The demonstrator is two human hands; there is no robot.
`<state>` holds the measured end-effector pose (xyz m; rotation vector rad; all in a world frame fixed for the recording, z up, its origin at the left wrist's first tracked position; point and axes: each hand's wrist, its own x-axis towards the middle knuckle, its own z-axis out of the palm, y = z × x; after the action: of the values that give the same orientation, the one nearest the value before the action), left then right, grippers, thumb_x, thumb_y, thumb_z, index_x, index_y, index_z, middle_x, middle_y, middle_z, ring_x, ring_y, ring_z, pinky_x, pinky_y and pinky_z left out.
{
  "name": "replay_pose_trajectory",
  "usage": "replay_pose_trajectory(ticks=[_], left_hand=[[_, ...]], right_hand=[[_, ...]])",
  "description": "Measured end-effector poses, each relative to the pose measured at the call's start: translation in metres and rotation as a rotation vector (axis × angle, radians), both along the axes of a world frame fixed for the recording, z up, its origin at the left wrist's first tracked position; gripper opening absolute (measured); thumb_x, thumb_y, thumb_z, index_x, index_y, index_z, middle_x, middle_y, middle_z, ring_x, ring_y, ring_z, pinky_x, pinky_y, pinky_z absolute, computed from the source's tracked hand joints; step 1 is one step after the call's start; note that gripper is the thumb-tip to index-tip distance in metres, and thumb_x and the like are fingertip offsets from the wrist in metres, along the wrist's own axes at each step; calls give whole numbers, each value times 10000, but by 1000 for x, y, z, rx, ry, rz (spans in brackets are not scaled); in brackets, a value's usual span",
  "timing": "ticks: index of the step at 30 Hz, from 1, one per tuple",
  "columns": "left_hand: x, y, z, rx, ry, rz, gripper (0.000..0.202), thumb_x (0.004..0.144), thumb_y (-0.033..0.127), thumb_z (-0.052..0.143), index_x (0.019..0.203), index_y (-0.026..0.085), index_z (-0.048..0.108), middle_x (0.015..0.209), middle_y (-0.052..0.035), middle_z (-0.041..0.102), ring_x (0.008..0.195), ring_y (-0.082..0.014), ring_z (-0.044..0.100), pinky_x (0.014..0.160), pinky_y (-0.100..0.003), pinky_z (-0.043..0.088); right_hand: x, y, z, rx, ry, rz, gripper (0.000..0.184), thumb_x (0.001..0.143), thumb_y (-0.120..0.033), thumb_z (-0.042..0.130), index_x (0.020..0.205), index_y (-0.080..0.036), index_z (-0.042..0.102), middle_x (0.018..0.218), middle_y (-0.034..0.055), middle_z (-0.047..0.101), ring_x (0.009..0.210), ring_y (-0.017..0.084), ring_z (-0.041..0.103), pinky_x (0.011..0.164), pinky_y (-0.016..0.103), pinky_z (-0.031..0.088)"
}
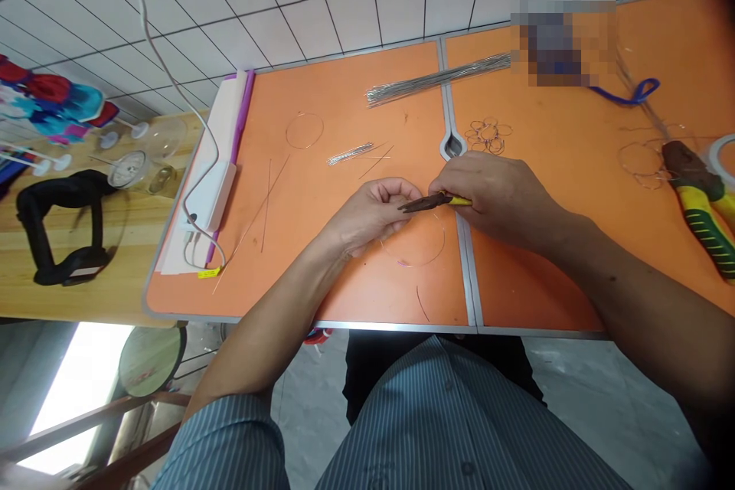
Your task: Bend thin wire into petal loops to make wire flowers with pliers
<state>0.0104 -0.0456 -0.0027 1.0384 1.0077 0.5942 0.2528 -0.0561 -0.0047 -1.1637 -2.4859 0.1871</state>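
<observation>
My right hand (499,187) is closed around small pliers (426,204) with dark jaws and a yellow handle, the jaws pointing left. Thumb and fingers of my left hand (376,213) pinch together at the jaw tips. A thin wire ring (443,237) hangs below the pliers and runs up to my left fingers. Its joined ends are hidden by the fingers and jaws. Beyond my right hand lies a pile of small wire loops (488,136). A short wire piece (423,303) rests near the table's front edge.
A long wire bundle (407,86) lies at the back of the orange table (344,260). Left are a wire ring (304,130), a short wire bundle (350,154) and a power strip (211,195) with cable. Larger pliers (703,207) and a tape roll (712,161) lie right.
</observation>
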Motion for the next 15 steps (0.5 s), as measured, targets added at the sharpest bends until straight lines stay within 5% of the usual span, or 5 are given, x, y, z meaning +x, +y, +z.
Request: replay_pose_trajectory(ticks=[7, 15], left_hand=[[5, -1, -4, 139, 102, 30, 119, 789, 219, 853, 783, 155, 754, 592, 47, 533, 528, -58, 369, 524, -231, 217], [6, 0, -6, -14, 75, 10, 111, 841, 230, 791, 766, 155, 756, 558, 65, 472, 477, -45, 298, 495, -248, 166]], right_hand=[[2, -1, 1, 39, -25, 25, 255, 969, -36, 586, 1005, -219, 761, 1005, 79, 805, 949, 258, 649, 683, 377, 322], [2, 1, 0, 72, -10, 53, 319, 936, -15, 557, 1020, -230, 777, 1007, 60, 800, 947, 240, 649, 691, 358, 335]])
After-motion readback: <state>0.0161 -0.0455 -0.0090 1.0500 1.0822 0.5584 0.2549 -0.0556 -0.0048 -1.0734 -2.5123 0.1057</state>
